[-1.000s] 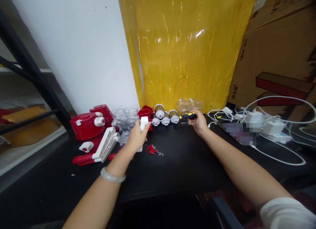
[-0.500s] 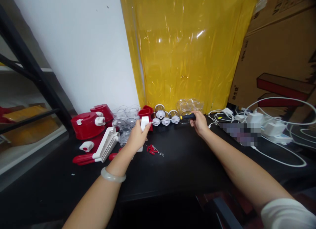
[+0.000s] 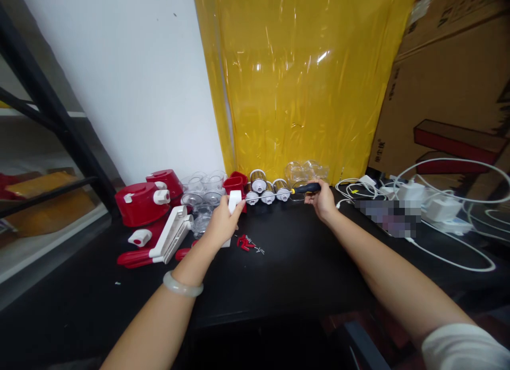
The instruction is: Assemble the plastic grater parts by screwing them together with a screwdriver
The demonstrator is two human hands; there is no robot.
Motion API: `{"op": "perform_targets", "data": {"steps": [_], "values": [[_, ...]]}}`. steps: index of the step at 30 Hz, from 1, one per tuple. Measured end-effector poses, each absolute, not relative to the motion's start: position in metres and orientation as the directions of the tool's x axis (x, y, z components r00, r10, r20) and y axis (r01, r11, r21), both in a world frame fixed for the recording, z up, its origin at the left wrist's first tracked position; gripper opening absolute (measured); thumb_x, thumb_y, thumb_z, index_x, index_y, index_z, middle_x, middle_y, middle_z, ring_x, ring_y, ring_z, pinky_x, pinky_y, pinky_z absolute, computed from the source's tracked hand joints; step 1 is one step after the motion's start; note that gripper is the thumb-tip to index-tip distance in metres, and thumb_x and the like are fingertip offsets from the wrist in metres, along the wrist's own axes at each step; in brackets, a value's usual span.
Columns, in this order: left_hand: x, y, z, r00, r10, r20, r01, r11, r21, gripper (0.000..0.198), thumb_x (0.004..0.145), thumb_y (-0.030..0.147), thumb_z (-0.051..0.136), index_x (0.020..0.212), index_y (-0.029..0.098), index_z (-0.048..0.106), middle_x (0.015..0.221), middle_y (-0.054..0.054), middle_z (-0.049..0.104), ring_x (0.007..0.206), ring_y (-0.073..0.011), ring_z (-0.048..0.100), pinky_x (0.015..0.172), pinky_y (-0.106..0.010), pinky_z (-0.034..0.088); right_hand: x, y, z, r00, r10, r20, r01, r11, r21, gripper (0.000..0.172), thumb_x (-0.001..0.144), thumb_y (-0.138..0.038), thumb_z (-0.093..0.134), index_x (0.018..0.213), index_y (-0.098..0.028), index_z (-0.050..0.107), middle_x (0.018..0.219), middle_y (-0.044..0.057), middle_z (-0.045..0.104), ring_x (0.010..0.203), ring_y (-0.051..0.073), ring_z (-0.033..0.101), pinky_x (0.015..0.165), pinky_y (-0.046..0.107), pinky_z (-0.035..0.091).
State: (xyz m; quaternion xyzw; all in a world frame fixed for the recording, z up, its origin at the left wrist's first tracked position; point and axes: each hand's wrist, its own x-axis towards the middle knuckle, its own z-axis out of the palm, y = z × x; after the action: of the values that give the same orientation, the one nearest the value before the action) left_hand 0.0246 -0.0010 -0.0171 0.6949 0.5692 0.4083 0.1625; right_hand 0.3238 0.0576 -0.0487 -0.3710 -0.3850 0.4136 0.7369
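Note:
My left hand [image 3: 220, 225] is closed round a white plastic part [image 3: 233, 201] and holds it upright on the black table [image 3: 303, 263]. My right hand [image 3: 322, 201] grips a screwdriver [image 3: 305, 188] with a black and yellow handle. Its thin shaft points left towards the white part. Small red plastic pieces and screws [image 3: 247, 244] lie on the table just right of my left hand. Metal drum pieces with white caps [image 3: 265, 188] stand in a row behind the shaft.
Red and white plastic housings [image 3: 144, 201] and clear cups [image 3: 201, 186] are piled at the left. White chargers and cables [image 3: 430, 205] lie at the right. A yellow plastic sheet [image 3: 303, 77] and cardboard boxes [image 3: 450, 83] stand behind. A black shelf frame [image 3: 56, 120] is at the far left.
The screwdriver handle has turned a little in my right hand, with less yellow showing. My left hand keeps its hold on the white part.

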Motion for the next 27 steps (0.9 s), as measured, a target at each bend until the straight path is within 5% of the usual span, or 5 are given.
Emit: {"op": "perform_targets", "data": {"steps": [6,18,27], "values": [[0.0237,0.0001,-0.0169,-0.001,0.923,0.385,0.666,-0.286,0.689,0.044,0.088,0.060,0.048,0.106,0.020,0.047,0.071,-0.001,0.066,0.052,-0.0198,0.064,0.056,-0.031,0.049,0.3244,0.0582,-0.0475,0.380,0.863,0.333,-0.293,0.454,-0.842,0.021,0.076,-0.039,0.053,0.078,-0.019,0.061,0.047,-0.005,0.050,0.033,0.009,0.042,0.031,0.020,0.030],[0.0259,-0.0034,-0.0152,0.024,0.925,0.379,0.687,-0.291,0.666,0.045,0.089,0.060,0.047,0.108,0.020,0.048,0.074,-0.003,0.068,0.053,-0.0209,0.066,0.059,-0.032,0.050,0.3232,0.0563,-0.0482,0.453,0.814,0.365,-0.180,0.484,-0.856,0.034,0.079,-0.055,0.061,0.080,-0.023,0.053,0.048,-0.010,0.044,0.029,0.005,0.037,0.027,0.016,0.025],[0.0258,-0.0046,-0.0138,0.022,0.924,0.383,0.691,-0.291,0.662,0.046,0.088,0.061,0.047,0.108,0.020,0.047,0.073,-0.003,0.068,0.055,-0.0220,0.066,0.060,-0.032,0.050,0.3237,0.0576,-0.0498,0.384,0.875,0.295,-0.331,0.429,-0.841,0.026,0.077,-0.047,0.049,0.079,-0.022,0.058,0.055,-0.004,0.055,0.040,0.011,0.050,0.036,0.021,0.036]]}}
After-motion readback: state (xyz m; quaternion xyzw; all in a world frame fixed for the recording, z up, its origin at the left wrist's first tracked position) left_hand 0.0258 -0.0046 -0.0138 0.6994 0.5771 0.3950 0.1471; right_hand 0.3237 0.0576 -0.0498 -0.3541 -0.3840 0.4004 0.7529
